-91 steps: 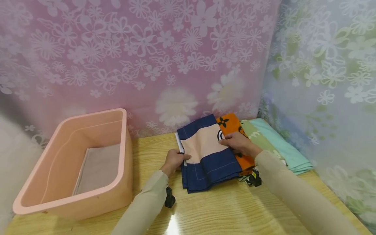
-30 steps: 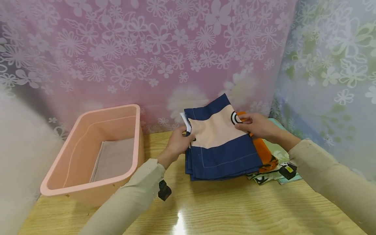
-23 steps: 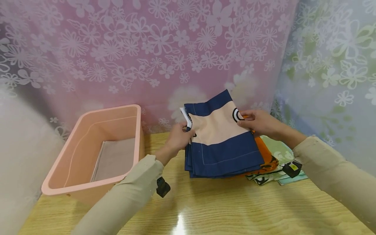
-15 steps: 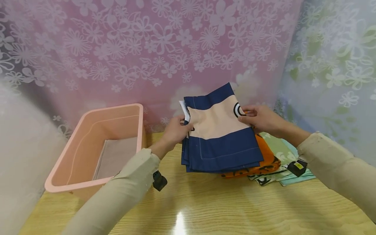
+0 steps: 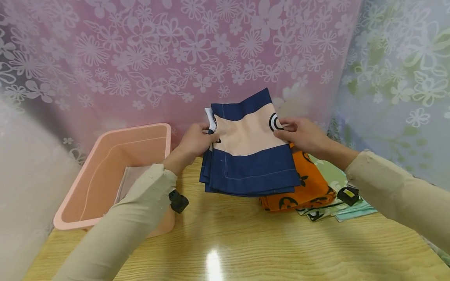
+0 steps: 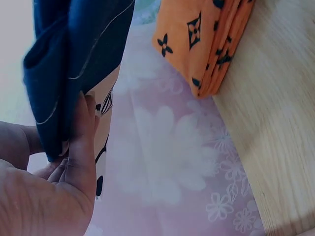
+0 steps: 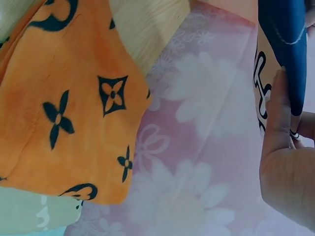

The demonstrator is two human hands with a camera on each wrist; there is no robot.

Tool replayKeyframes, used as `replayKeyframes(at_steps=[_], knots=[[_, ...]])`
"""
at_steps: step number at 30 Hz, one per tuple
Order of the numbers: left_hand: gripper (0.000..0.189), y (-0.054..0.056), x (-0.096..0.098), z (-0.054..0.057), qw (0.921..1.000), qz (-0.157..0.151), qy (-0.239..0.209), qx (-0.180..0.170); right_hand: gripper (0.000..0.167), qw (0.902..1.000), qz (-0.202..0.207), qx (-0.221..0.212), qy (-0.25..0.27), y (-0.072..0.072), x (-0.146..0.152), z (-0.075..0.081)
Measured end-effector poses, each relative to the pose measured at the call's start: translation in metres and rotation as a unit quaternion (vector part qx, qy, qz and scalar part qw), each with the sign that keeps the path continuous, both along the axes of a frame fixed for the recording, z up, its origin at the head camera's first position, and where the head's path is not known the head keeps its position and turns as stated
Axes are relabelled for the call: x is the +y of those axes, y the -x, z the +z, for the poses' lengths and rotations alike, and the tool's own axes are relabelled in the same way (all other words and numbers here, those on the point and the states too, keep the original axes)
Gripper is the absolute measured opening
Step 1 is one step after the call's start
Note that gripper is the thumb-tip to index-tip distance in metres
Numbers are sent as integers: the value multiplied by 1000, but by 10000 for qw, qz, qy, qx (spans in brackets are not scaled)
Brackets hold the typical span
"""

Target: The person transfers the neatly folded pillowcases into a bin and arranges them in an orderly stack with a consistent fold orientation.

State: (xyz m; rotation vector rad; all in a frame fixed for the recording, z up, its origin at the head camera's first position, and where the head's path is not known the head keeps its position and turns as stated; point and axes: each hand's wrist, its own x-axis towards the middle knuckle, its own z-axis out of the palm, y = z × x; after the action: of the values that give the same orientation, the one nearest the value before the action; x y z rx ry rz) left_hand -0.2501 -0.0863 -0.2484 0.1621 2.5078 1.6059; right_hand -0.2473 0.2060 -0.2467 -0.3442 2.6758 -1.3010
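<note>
Left hand [image 5: 194, 141]: you pinch the left edge of the navy cloth [image 5: 249, 134], thumb on its front.
Right hand [image 5: 306, 134]: you pinch the opposite edge beside the black-and-white ring print, thumb also in front.
Navy cloth: folded in layers, a peach band across it, held up off the table [image 5: 263, 242] between your hands; a white strip shows at its left edge.
Orange cloth [image 5: 311, 181]: folded, dark-printed, on the table below your right hand, apart from the navy cloth in your wrist views.
Green cloth [image 5: 328, 169]: partly covered by the orange one.
Mint cloth [image 5: 358, 210]: farther right, mostly hidden.
Tub [image 5: 95, 183]: pink, on your left, partly behind your sleeve [image 5: 119, 230]; a grey cloth [image 5: 131, 175] lies inside.
Curtain [image 5: 175, 78]: pink, white-flowered, behind the table.
</note>
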Motion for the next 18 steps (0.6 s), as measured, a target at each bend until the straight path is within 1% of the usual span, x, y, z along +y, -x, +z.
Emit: replayKeyframes(at_steps=[6,13,16,18], knots=[[43,0,-15,8,9999,77,110,-93,66,9998,19,15,176,0,-13,4],[38,0,-30,15,9998,164,-39,-114,67,9992,34,-18,387,0,-28,9],[39,-1,-38,17,9997,209,37,-104,66,9982,52,-34,595,2,-36,9],[40,0,-44,17,9997,237,55,-104,65,9965,93,-54,826,3,-42,7]])
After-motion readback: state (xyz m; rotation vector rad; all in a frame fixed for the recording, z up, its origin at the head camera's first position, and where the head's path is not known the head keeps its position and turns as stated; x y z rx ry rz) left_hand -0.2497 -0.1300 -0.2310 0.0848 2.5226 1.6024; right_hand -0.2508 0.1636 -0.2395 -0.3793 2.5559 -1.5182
